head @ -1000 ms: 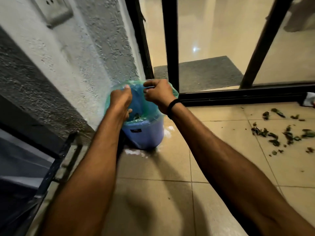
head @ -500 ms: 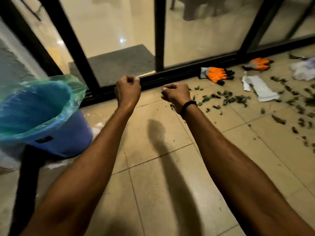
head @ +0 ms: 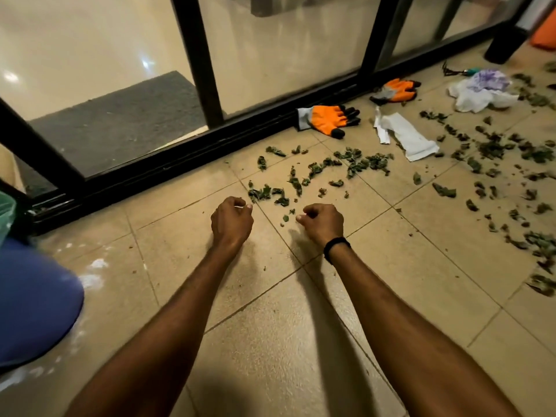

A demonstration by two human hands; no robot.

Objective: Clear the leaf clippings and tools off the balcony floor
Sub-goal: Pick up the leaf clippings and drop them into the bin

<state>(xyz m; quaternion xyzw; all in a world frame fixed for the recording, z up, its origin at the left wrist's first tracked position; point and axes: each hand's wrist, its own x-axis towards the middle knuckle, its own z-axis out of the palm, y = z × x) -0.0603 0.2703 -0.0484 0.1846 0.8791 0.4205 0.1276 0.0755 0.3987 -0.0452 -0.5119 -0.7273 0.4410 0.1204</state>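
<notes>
— Left hand [head: 231, 219] and right hand [head: 322, 219] have both come away from the blue bin [head: 33, 299] since a second ago?

— Yes. They were at its rim then. Now the bin sits at the left edge, its green liner [head: 6, 215] barely showing, and both hands are low over the floor tiles [head: 270, 341]. I can't tell whether they touch the tiles.

— What is the left one gripping?

— Nothing I can see. Its fingers are curled in, thumb tip close to the forefinger, just short of the nearest leaf clippings [head: 304, 176].

— And the right?

— Also a loose fist with nothing visible in it, and a black wristband [head: 336, 245] on the wrist. A few small bits lie between the two hands.

— Where is the rest?

— Clippings are scattered from just ahead of the hands off to the right. An orange glove [head: 328, 118] lies against the door track [head: 168, 173] and a second glove [head: 395, 90] further along it. White paper [head: 403, 136] lies near them, with a white and purple bundle [head: 481, 90] beyond.
</notes>
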